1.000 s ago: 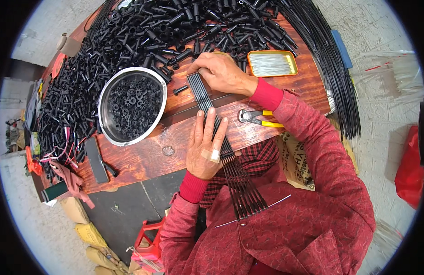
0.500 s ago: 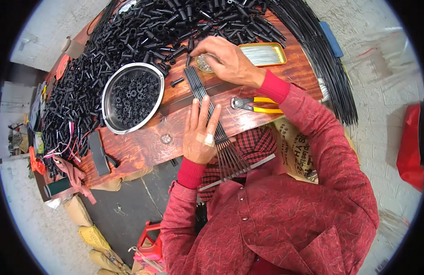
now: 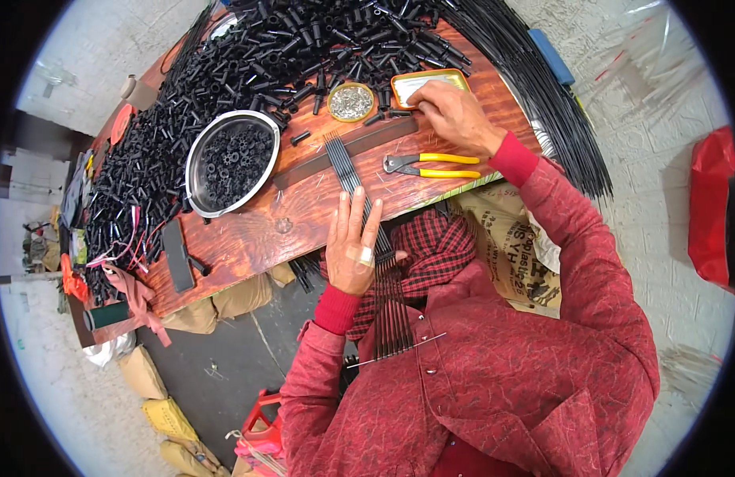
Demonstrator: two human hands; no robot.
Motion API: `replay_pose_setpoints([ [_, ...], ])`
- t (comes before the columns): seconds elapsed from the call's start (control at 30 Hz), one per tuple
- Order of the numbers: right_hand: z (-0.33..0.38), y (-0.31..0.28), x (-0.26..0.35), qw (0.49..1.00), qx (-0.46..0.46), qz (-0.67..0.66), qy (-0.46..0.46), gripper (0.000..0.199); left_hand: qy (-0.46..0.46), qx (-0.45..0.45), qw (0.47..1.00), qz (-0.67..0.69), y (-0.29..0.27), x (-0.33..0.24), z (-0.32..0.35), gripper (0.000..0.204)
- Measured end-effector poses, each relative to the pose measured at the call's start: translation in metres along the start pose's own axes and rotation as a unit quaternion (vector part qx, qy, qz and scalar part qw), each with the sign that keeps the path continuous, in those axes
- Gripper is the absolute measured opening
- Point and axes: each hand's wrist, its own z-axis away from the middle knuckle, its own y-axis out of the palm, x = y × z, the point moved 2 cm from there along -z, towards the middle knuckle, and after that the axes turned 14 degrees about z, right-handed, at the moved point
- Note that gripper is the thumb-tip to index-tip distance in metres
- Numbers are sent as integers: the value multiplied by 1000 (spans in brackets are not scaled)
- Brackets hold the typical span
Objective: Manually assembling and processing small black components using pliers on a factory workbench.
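Wooden bench [image 3: 248,238], heaped with black plastic tubes [image 3: 224,71] beyond the fingers. Bundle of thin black rods [image 3: 348,163] lying under left hand [image 3: 353,248], long axis running from lap up across bench edge, far tips pointing at the tube pile. Left fingers flat, spread, pressing rods down. Right hand [image 3: 455,119] fingers curled, tips at small yellow tray [image 3: 427,82]; grip on anything not discernible. Yellow-handled pliers [image 3: 431,165] just below right fingers.

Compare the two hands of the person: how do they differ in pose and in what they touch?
The left hand lies flat with fingers spread, pressing a bundle of thin black rods at the near edge of the wooden table. The right hand is stretched farther out, fingers curled, with fingertips at a small yellow-rimmed tray. Neither hand visibly grips anything. Both come out of red sleeves.
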Motion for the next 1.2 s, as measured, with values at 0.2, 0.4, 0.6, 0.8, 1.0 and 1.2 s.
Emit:
replay_pose_setpoints([
  [0.2,-10,25,-49,993,4,98,60,13,-6,7,1000,4,3,-7,2,92],
  [0.4,-24,33,-50,993,60,97,15,13,-5,1,1000,23,-1,-6,3,96],
  [0.6,-26,28,-60,994,58,89,37,17,-8,2,1000,17,3,-2,4,96],
  [0.8,-25,35,-64,994,58,91,30,18,-15,11,1000,17,2,-2,3,96],
  [1.0,-27,38,-60,991,58,122,0,16,-27,16,999,32,1,-2,4,97],
  [1.2,-28,34,-56,993,42,110,17,15,-29,19,999,26,0,-1,4,94],
])
